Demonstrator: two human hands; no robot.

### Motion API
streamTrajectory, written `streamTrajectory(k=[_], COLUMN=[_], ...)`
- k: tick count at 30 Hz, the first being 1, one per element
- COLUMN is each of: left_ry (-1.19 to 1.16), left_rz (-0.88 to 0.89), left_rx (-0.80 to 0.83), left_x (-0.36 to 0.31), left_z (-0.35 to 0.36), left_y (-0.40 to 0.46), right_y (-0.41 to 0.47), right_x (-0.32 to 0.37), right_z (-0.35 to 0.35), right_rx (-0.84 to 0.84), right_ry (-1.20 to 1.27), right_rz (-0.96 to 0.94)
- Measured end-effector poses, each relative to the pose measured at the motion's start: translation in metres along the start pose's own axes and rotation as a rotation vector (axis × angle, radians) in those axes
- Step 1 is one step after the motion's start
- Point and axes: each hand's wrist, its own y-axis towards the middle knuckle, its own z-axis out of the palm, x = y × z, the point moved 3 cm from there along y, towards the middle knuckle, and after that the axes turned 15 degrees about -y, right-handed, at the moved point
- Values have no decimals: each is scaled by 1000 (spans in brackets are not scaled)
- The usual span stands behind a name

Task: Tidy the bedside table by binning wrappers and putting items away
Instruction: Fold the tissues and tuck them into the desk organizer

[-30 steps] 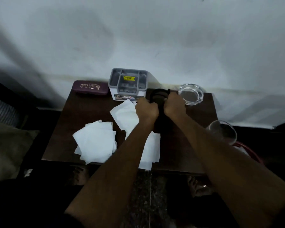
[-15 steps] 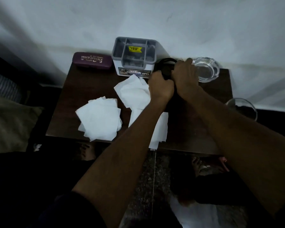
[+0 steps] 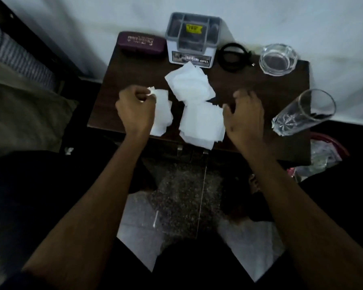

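Tissues [image 3: 201,122], frame centre: your right hand [image 3: 244,116], fingers spread, touches their right edge; your left hand [image 3: 134,109] pinches the left sheet [image 3: 162,114].

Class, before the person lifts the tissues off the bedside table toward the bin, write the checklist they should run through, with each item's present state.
1. Left hand has closed on the left tissue pile: ok.
2. Right hand grips the front tissue pile: not ok, fingers open beside it.
3. Drinking glass clear of the right wrist: cannot tell, it stands close.
4. Coiled cable set down, clear of the tissues: ok.
5. Bin in view at the table's right: ok.
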Motion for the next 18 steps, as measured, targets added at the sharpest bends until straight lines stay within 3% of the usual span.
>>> streamTrajectory(k=[2, 7, 13, 18], left_ry=[89, 247, 339, 287], left_rz=[-44, 74, 49, -12], left_rx=[48, 307, 275, 242], left_x=[10, 5, -1, 1], left_z=[-4, 28, 56, 60], left_y=[-23, -78, -92, -91], right_y=[-21, -34, -31, -34], right_x=[0, 11, 20, 26], right_z=[14, 22, 24, 26], right_rx=[19, 100, 180, 163], right_ry=[50, 75, 98, 164], right_rz=[16, 43, 99, 9])
